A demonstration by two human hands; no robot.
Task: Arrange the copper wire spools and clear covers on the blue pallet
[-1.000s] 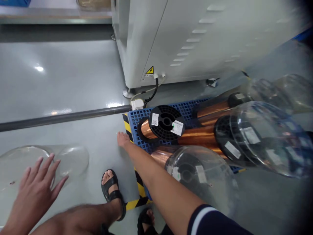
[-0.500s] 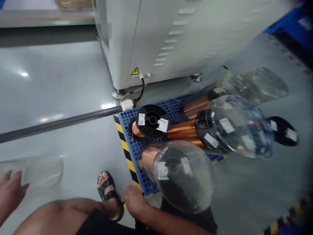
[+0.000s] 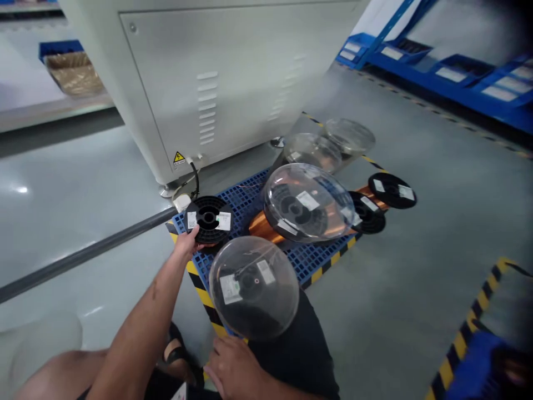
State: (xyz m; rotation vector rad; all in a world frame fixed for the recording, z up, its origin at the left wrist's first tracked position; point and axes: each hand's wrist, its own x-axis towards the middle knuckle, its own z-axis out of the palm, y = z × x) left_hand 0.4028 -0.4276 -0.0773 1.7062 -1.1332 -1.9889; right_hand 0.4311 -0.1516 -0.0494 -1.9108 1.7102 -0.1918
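down at the bottom edge of the view the right hand (image 3: 233, 366) is half cut off, its fingers curled loosely near the lower rim of the nearest clear dome cover (image 3: 254, 286); whether it grips anything cannot be told. that dome hides most of the spool beneath it, only white labels and a dark hub showing through. the left hand (image 3: 186, 243) reaches forward, fingers closed around the lower left edge of the bare black spool (image 3: 208, 218), which lies on its side at the near left corner of the blue grid pallet (image 3: 245, 200), its copper winding barely seen behind the flange. a second clear dome (image 3: 308, 201) covers another copper spool in the middle of the pallet, and two more domes (image 3: 328, 141) stand behind, blurred. two further black spool ends (image 3: 391, 190) stick out past the pallet's right side. yellow and black hazard tape (image 3: 200, 283) edges the pallet. the grey glossy floor (image 3: 395, 289) carries a dark pipe (image 3: 83, 253) running left, and a pale machine cabinet (image 3: 233, 72) with a warning sticker and cable stands just behind. blue racks (image 3: 437, 72) line the far right, smeared. another clear shape at the lower left is too blurred to name.
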